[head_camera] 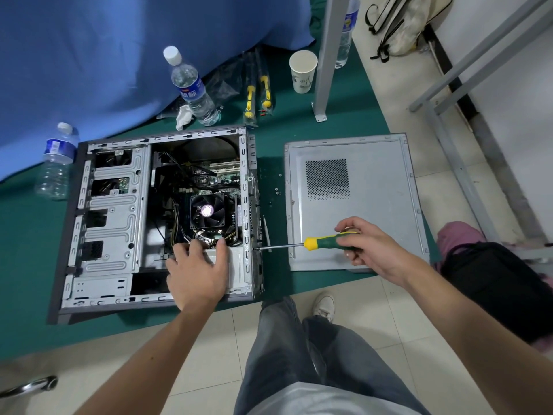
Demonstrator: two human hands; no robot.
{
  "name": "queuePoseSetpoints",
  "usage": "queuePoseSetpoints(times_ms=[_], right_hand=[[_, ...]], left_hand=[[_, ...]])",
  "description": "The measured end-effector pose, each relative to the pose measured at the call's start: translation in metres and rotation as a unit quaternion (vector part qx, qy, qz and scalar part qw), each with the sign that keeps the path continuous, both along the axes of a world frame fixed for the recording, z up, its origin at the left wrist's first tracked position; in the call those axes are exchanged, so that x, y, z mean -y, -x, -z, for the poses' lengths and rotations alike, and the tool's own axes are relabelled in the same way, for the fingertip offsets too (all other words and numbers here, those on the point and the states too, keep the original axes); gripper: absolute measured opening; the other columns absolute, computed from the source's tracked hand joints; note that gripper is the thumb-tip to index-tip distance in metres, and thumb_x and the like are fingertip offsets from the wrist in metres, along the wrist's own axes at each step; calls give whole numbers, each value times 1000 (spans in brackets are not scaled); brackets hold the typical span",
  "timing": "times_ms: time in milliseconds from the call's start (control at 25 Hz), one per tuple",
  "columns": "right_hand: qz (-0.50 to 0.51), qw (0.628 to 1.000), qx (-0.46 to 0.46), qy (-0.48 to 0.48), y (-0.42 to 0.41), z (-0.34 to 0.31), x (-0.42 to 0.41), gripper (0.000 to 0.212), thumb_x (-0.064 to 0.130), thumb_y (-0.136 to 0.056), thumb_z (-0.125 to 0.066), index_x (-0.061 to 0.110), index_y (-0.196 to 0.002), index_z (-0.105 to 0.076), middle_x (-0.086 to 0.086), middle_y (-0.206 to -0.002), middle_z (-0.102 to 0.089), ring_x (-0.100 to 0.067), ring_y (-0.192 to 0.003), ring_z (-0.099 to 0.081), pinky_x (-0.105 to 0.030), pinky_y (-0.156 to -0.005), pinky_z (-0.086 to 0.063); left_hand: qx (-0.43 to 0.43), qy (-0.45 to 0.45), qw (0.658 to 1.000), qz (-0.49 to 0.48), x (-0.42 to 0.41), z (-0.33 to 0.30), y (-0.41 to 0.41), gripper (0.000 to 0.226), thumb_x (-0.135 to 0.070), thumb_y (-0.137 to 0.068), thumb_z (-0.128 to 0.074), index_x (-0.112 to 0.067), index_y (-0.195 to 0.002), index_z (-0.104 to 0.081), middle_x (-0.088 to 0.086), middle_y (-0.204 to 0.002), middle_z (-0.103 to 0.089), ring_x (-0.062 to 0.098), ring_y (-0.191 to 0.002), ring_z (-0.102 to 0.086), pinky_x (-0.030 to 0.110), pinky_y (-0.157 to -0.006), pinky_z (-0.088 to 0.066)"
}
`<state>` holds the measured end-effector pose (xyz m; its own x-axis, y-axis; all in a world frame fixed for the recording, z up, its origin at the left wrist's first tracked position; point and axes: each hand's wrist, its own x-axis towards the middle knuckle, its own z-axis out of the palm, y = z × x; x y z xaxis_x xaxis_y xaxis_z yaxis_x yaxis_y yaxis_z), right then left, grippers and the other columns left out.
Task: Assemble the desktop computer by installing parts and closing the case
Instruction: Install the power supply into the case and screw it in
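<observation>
The open computer case point(110, 205) lies on its side on a green mat, its CPU fan point(207, 211) facing up. My left hand point(197, 271) rests inside the case on the grey power supply point(239, 265) at the near right corner, fingers spread over it. My right hand point(368, 247) grips a green and yellow screwdriver point(323, 243) held level, its tip touching the case's rear panel point(254, 248). The grey side panel point(359, 223) lies flat to the right of the case, under my right hand.
Two water bottles point(191, 88) point(57, 163), a paper cup point(302, 71) and two more screwdrivers point(257, 94) stand behind the case. Small screws point(276, 190) lie on the green mat point(30, 250) between case and panel. A grey post point(329, 55) rises at the back. A black bag point(493, 283) sits at right.
</observation>
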<state>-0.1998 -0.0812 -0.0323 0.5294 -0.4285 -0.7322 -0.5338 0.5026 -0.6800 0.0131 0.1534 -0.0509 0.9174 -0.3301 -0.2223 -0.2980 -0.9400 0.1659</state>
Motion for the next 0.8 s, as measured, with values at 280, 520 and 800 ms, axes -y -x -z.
queuePoseSetpoints(times_ms=[280,520,800], right_hand=[[4,1000,11,0,-1,-2,1,11,24,-96,-59,15,-99,-65,-2,-83,-62,-13,-57,-52,-26,-51,-43],[-55,994,-49,79,-6,-1,-2,40,44,-99,-48,8,-90,-63,-6,-70,-64,-15,-51,-50,-25,-46,-42],[-58,995,-48,69,-2,0,-1,33,41,-96,-57,9,-87,-61,-8,-67,-62,-14,-45,-45,-26,-45,-40]], left_hand=[[1,1,1000,0,0,0,0,60,-68,-93,-32,-13,-100,-54,12,-116,-46,35,-103,-44,43,-77,-39],[4,5,1000,1,-2,3,-1,61,-69,-93,-32,-13,-102,-56,12,-117,-47,35,-103,-44,41,-75,-35],[6,9,1000,5,-2,4,-1,59,-70,-92,-31,-15,-97,-53,11,-115,-47,33,-101,-43,40,-74,-36]])
